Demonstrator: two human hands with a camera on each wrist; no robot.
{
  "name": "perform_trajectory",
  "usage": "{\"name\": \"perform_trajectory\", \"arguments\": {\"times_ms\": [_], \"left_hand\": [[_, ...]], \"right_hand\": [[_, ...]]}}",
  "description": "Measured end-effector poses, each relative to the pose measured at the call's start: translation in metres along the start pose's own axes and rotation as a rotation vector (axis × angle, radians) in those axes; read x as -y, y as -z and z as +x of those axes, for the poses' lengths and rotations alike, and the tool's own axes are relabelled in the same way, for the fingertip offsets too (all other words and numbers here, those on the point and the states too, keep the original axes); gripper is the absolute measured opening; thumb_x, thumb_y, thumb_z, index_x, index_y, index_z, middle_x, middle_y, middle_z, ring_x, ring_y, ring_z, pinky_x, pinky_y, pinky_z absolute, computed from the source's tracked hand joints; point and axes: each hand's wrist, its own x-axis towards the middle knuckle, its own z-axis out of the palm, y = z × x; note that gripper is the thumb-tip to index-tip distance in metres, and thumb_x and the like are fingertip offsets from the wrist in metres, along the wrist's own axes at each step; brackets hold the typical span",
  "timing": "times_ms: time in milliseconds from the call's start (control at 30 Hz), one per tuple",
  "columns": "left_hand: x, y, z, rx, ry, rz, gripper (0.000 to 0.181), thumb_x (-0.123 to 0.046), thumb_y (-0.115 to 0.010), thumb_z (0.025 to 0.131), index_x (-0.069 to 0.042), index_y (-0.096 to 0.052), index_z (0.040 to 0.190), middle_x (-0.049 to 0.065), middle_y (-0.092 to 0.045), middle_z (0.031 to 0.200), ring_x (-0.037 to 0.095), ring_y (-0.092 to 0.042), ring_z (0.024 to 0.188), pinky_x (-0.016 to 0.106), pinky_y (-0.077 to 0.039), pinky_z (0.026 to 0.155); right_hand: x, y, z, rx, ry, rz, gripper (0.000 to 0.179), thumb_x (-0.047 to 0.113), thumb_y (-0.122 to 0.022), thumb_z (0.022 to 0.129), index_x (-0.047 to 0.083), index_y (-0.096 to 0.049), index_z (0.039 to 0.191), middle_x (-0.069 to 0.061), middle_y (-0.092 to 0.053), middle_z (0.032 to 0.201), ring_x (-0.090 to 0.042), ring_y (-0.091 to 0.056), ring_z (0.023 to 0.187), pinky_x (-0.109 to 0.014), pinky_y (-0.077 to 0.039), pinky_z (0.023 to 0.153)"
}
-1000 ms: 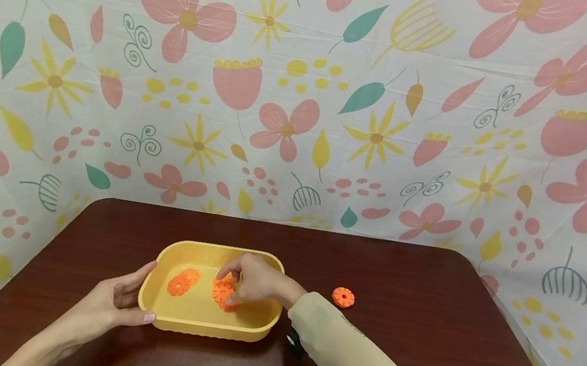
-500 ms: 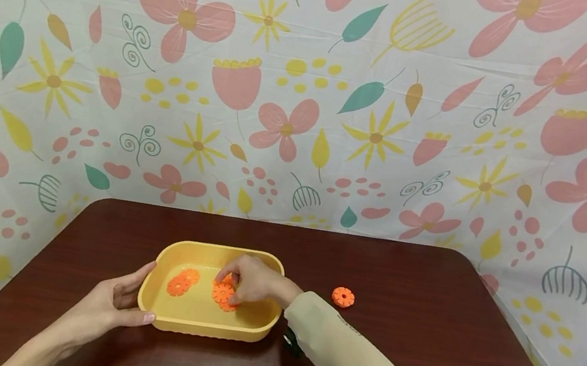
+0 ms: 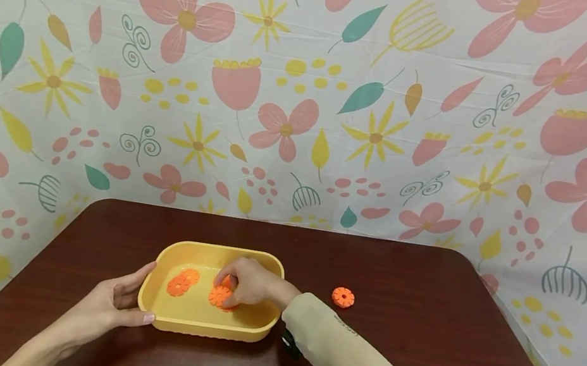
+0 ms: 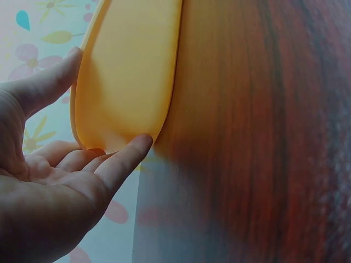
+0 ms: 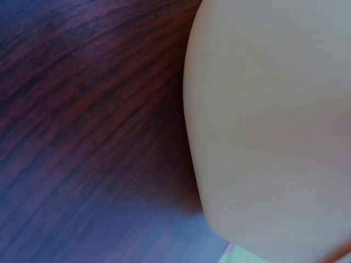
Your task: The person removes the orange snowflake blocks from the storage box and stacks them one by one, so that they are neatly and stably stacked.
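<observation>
A yellow plastic tray (image 3: pixel 207 328) with rounded corners stands on the dark table. My left hand (image 3: pixel 108 302) holds its left end, the thumb at the near corner and fingers at the far one; the left wrist view shows this hand (image 4: pixel 82 175) spanning the tray's end (image 4: pixel 131 66). Inside the tray, my right hand (image 3: pixel 253 282) reaches down and pinches an orange notched disc (image 3: pixel 220 296), its fingertips partly hiding the discs beneath. Two more overlapping orange discs (image 3: pixel 179 284) lie at the tray's left. The right wrist view shows mostly a pale sleeve (image 5: pixel 263 126).
Another orange piece (image 3: pixel 343 297) lies on the table to the right of the tray, beyond the right forearm. A small dark object (image 3: pixel 292 343) shows under the right sleeve. A flower-patterned cloth (image 3: pixel 309 83) hangs behind the table (image 3: pixel 406 271).
The orange disc at my right fingertips has shifted slightly left, over the one below it. My right hand has moved only a little; my left hand and the tray have stayed put.
</observation>
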Motion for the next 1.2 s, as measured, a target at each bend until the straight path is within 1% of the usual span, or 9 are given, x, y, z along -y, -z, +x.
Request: {"name": "perform_trajectory", "arguments": {"times_ms": [300, 433, 700, 800, 933, 1033, 1100, 1200], "left_hand": [[-0.0006, -0.0003, -0.0002, 0.003, 0.008, 0.003, 0.099, -0.007, -0.078, 0.096, -0.003, -0.011, 0.169, 0.025, -0.016, 0.17, 0.045, -0.046, 0.142, 0.031, -0.055, 0.094], [-0.0007, -0.0001, 0.0005, -0.002, 0.01, 0.004, 0.099, -0.008, -0.078, 0.096, -0.003, -0.012, 0.169, 0.025, -0.018, 0.17, 0.046, -0.046, 0.142, 0.032, -0.055, 0.093], [0.0003, -0.0005, 0.0001, -0.006, 0.005, 0.01, 0.098, -0.008, -0.078, 0.095, -0.002, -0.012, 0.168, 0.025, -0.015, 0.17, 0.047, -0.044, 0.143, 0.031, -0.055, 0.094], [0.0002, -0.0009, 0.0, -0.007, 0.005, 0.01, 0.099, -0.008, -0.078, 0.095, -0.002, -0.012, 0.168, 0.025, -0.015, 0.17, 0.048, -0.044, 0.143, 0.03, -0.054, 0.094], [0.0, -0.0012, -0.0001, -0.009, 0.005, 0.015, 0.099, -0.008, -0.078, 0.095, -0.002, -0.012, 0.168, 0.025, -0.016, 0.17, 0.048, -0.045, 0.142, 0.03, -0.054, 0.094], [-0.0002, -0.0013, 0.0, -0.01, 0.005, 0.017, 0.098, -0.008, -0.078, 0.095, -0.002, -0.013, 0.168, 0.025, -0.016, 0.17, 0.048, -0.045, 0.142, 0.03, -0.054, 0.094], [-0.0003, -0.0013, 0.0, -0.011, 0.008, 0.016, 0.098, -0.008, -0.078, 0.095, -0.003, -0.013, 0.168, 0.025, -0.016, 0.17, 0.048, -0.045, 0.142, 0.03, -0.055, 0.094], [0.0, -0.0013, -0.0001, -0.013, 0.008, 0.015, 0.098, -0.008, -0.078, 0.095, -0.003, -0.013, 0.169, 0.025, -0.016, 0.17, 0.047, -0.045, 0.142, 0.03, -0.055, 0.093]], "right_hand": [[0.0015, 0.0005, -0.0018, 0.011, -0.005, 0.045, 0.036, -0.001, -0.094, 0.076, 0.005, -0.08, 0.109, 0.003, -0.053, 0.066, -0.006, -0.044, 0.06, -0.018, -0.039, 0.061], [0.0016, 0.0002, -0.0018, 0.009, -0.018, 0.037, 0.037, 0.0, -0.094, 0.075, 0.007, -0.08, 0.109, 0.003, -0.053, 0.066, -0.006, -0.044, 0.06, -0.018, -0.039, 0.06], [-0.0003, -0.0017, 0.0005, 0.019, 0.01, 0.024, 0.036, 0.003, -0.097, 0.074, 0.007, -0.08, 0.105, 0.006, -0.052, 0.066, -0.005, -0.044, 0.06, -0.018, -0.039, 0.06], [0.0006, -0.001, 0.0, 0.023, 0.008, 0.056, 0.035, 0.003, -0.097, 0.073, 0.007, -0.079, 0.102, 0.003, -0.053, 0.069, -0.005, -0.044, 0.063, -0.018, -0.038, 0.062], [0.0016, -0.0001, -0.0009, 0.021, 0.016, 0.098, 0.033, 0.002, -0.097, 0.072, 0.006, -0.079, 0.099, -0.004, -0.058, 0.075, -0.006, -0.046, 0.067, -0.019, -0.038, 0.065], [0.0016, 0.0004, -0.0015, 0.015, 0.03, 0.1, 0.032, 0.001, -0.097, 0.072, 0.006, -0.079, 0.097, -0.007, -0.062, 0.08, -0.007, -0.047, 0.07, -0.019, -0.039, 0.066], [0.0017, 0.0012, -0.002, 0.015, 0.038, 0.094, 0.031, 0.001, -0.097, 0.073, 0.007, -0.079, 0.098, -0.006, -0.065, 0.084, -0.008, -0.05, 0.074, -0.02, -0.041, 0.069], [0.0012, 0.0027, -0.0031, 0.018, 0.051, 0.075, 0.03, 0.002, -0.095, 0.075, 0.008, -0.078, 0.099, 0.001, -0.068, 0.089, -0.011, -0.058, 0.083, -0.02, -0.045, 0.076]]}}
